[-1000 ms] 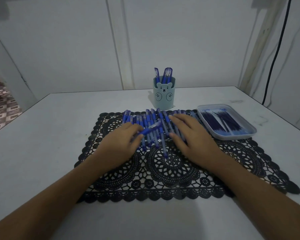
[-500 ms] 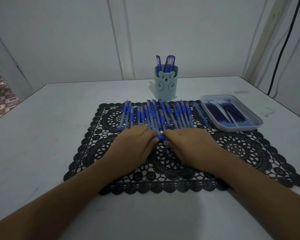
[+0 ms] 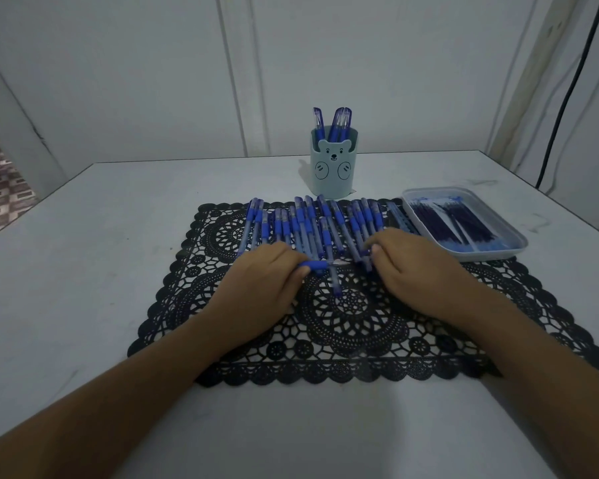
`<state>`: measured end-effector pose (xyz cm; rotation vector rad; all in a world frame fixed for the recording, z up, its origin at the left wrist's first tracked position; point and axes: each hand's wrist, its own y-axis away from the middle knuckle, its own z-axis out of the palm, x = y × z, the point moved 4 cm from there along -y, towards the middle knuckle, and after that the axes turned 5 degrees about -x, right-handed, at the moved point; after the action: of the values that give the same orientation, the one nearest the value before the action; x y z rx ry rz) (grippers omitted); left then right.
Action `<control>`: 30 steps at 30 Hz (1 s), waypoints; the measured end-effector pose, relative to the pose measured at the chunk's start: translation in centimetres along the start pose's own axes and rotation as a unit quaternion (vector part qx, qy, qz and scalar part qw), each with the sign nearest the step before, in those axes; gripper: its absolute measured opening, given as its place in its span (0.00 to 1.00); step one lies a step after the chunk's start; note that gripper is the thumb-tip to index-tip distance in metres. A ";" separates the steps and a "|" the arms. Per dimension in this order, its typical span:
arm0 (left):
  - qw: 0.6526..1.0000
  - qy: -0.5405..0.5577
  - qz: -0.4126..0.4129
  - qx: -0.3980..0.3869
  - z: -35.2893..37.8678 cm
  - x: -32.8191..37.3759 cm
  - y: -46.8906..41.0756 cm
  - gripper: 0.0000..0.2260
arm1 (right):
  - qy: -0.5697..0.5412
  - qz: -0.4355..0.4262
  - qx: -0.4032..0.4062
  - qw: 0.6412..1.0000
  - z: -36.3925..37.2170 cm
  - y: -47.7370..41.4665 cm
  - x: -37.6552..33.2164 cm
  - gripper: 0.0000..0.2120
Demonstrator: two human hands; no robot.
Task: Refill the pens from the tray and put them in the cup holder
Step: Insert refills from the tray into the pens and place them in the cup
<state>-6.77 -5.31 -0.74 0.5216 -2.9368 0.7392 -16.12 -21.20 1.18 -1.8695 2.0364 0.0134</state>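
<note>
Near edge: both forearms reach in over the tabletop [image 3: 83, 271] onto the black lace mat [image 3: 353, 326].

Left hand [image 3: 256, 288] is curled round the blue grip end of one pen [image 3: 322, 265]. That pen's long axis runs left to right across me, crosswise to the row of pens [image 3: 308, 226] just beyond.

Right hand [image 3: 419, 271] has bent fingertips at the pen's clear end. I cannot tell whether it pinches the barrel or only touches it.

My read: the pen opens by pulling along that crosswise axis, one hand to each end.

Farther right, the tray [image 3: 498, 252] of refills [image 3: 457, 223] sits just beyond the right hand, so that hand is the nearer one for the fetch.

Farthest, dead ahead behind the row: the cup holder [image 3: 332, 171], with a few pens already standing in it.
</note>
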 end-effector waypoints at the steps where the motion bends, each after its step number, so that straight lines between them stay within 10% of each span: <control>1: 1.000 0.000 -0.005 0.004 0.0 -0.1 0.0 0.17 | 0.009 0.001 -0.003 1.000 0.1 0.0 0.2 0.13; 30: 1.000 -0.008 0.008 0.013 -1.1 1.1 0.1 0.16 | -0.234 0.003 -0.015 0.972 0.4 0.1 -1.5 0.07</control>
<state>-7.85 -5.09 0.35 0.5097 -2.9528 0.7804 -16.01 -19.67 1.20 -1.6776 1.7210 0.4458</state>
